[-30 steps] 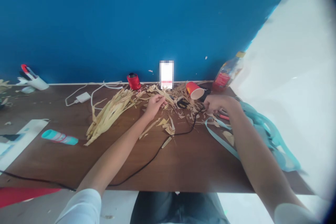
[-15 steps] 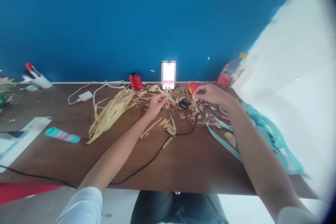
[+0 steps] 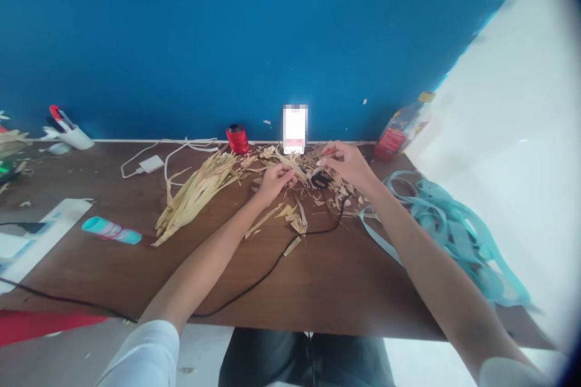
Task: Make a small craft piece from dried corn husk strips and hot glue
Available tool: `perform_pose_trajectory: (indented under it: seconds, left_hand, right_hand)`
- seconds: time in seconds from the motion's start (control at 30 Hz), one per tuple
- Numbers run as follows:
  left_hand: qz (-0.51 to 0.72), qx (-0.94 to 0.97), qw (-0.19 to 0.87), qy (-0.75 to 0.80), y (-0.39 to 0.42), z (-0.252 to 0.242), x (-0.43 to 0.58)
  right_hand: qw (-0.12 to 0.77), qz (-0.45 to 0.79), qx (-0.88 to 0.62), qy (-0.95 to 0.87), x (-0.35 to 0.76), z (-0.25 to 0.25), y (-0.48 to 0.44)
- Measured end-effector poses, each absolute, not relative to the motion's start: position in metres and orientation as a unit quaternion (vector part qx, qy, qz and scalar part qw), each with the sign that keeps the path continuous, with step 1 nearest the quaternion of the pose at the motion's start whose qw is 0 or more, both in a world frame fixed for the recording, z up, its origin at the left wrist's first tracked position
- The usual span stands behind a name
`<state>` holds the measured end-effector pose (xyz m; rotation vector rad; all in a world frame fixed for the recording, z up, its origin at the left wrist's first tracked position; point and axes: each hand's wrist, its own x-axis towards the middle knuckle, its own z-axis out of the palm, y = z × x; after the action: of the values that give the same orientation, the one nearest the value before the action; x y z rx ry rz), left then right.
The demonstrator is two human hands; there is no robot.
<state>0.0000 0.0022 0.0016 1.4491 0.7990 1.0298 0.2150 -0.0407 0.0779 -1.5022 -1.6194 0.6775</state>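
My left hand rests on the loose pile of dried straw-coloured strips, its fingers curled round one strip near the middle of the brown table. Close to the right of it, my right hand hovers over the scraps with fingers pinched together; a sliver of red shows at its fingertips, and I cannot make out what it grips. A small black looped object lies between the two hands. A black cable runs from the scraps toward the table's front edge.
At the back wall stand a red spool, an upright phone and a plastic bottle. Light blue ribbon is heaped at the right. A teal tube, a white charger and a white pen cup lie on the left.
My right hand moved from the right side of the scraps up and left, past the red cup, and now covers it. My left hand stayed on the strips.
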Motion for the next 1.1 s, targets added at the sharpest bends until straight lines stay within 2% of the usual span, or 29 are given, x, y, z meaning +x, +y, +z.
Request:
perform_pose_trajectory:
  seconds: [0.23,0.67,0.83,1.1]
  left_hand:
    - [0.437,0.619,0.557,0.338,0.002,0.001,0.0]
    - [0.406,0.644,0.553,0.339,-0.003,0.005,0.004]
    - [0.393,0.659,0.525,0.368,-0.005,0.005,0.005]
    - [0.405,0.69,0.463,0.381,-0.006,0.01,0.006]
  right_hand:
    - [0.398,0.332,-0.564,-0.643,0.214,0.076,-0.04]
    - [0.374,0.185,-0.511,-0.752,0.202,0.077,-0.045]
    - [0.369,0.211,-0.513,-0.746,0.197,0.075,-0.044]
    - [0.359,0.182,-0.517,-0.756,0.187,0.093,-0.033]
